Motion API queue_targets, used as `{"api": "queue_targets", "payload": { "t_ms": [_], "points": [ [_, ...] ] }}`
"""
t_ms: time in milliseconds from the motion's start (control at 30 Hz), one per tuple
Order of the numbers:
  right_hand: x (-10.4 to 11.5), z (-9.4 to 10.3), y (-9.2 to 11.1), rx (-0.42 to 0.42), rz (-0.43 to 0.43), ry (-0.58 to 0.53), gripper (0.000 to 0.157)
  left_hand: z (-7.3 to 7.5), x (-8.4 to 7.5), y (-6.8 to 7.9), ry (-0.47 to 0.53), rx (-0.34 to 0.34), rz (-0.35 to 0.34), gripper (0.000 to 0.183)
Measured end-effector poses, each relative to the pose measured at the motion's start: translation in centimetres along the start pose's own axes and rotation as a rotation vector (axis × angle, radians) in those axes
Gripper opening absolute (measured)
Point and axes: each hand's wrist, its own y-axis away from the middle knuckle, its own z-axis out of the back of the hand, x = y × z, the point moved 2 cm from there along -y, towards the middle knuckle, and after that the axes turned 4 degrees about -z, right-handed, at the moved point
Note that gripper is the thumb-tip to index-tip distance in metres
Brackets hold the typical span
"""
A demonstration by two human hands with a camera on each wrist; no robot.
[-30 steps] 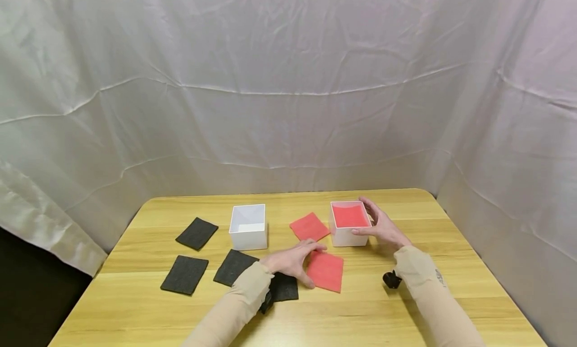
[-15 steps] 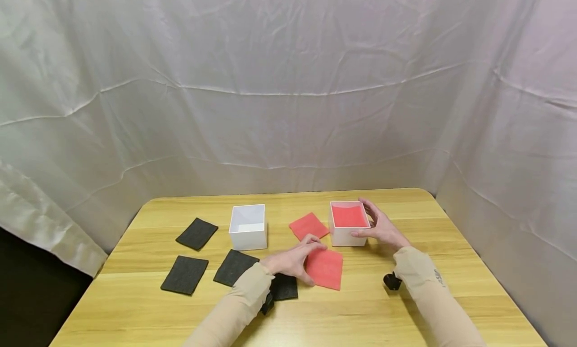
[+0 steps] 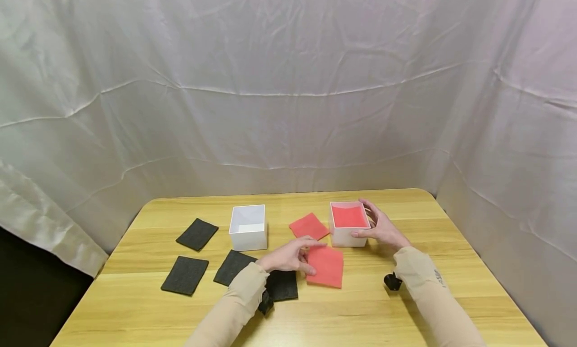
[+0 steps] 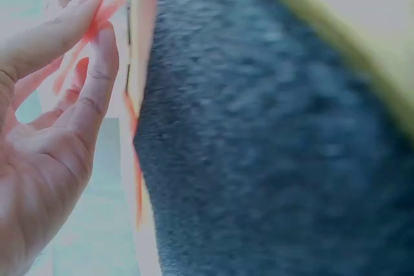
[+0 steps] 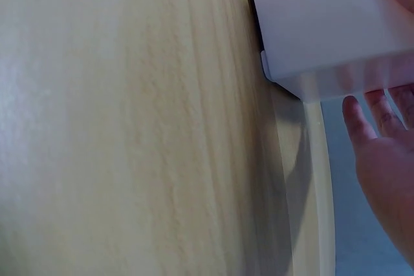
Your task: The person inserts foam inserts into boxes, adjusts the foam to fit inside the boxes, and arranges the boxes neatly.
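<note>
My left hand (image 3: 288, 255) pinches the left edge of a red felt square (image 3: 326, 269) between thumb and fingers. In the left wrist view, thumb and fingertips meet on the red felt (image 4: 103, 12). The square's left side is raised. My right hand (image 3: 384, 230) grips a white square box (image 3: 349, 238) from its right side, thumb across the front and fingers round the side. Inside that box lies red felt (image 3: 349, 217). Another red felt square (image 3: 309, 226) lies flat just left of the box. In the right wrist view the box's white wall (image 5: 330, 24) shows between the fingers.
A second white box (image 3: 249, 241) stands to the left with its bare bottom showing. Several black felt squares lie on the wooden table (image 3: 360, 312): one at back left (image 3: 197, 233), others nearer, and one black square (image 3: 283, 286) under my left wrist. A curtain (image 3: 288, 136) hangs behind.
My left thumb and fingers have closed on the near red square's left edge and lifted it slightly. The right hand and the box have stayed in place.
</note>
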Motion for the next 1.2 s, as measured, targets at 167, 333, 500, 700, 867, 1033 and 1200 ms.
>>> {"api": "queue_targets", "payload": {
  "t_ms": [167,333,500,700,867,1033,1200],
  "points": [
    [0.1,0.0,0.0,0.0,-0.006,0.005,0.11,1.2,-0.4,-0.1,0.085,-0.087,-0.018,0.073],
    [0.0,0.1,0.0,-0.001,-0.008,0.007,0.111,2.2,-1.0,-0.2,0.183,-0.178,0.035,0.074],
    [0.0,0.1,0.0,-0.003,-0.012,0.015,0.111,2.9,-1.2,-0.7,0.227,-0.261,0.048,0.074],
    [0.0,0.1,0.0,-0.006,-0.009,0.041,0.111,3.3,-1.4,-1.7,0.305,-0.285,0.048,0.073],
    [0.0,0.2,0.0,-0.004,-0.005,0.054,0.112,3.6,-1.7,-2.9,0.24,-0.315,0.061,0.07],
    [-0.1,0.2,-0.1,0.005,0.011,0.023,0.11,3.9,-2.2,-4.4,0.169,-0.342,0.073,0.069],
    [0.0,0.2,-0.1,0.01,0.021,0.027,0.109,3.9,-2.4,-5.5,0.121,-0.394,0.053,0.066]
  ]
}}
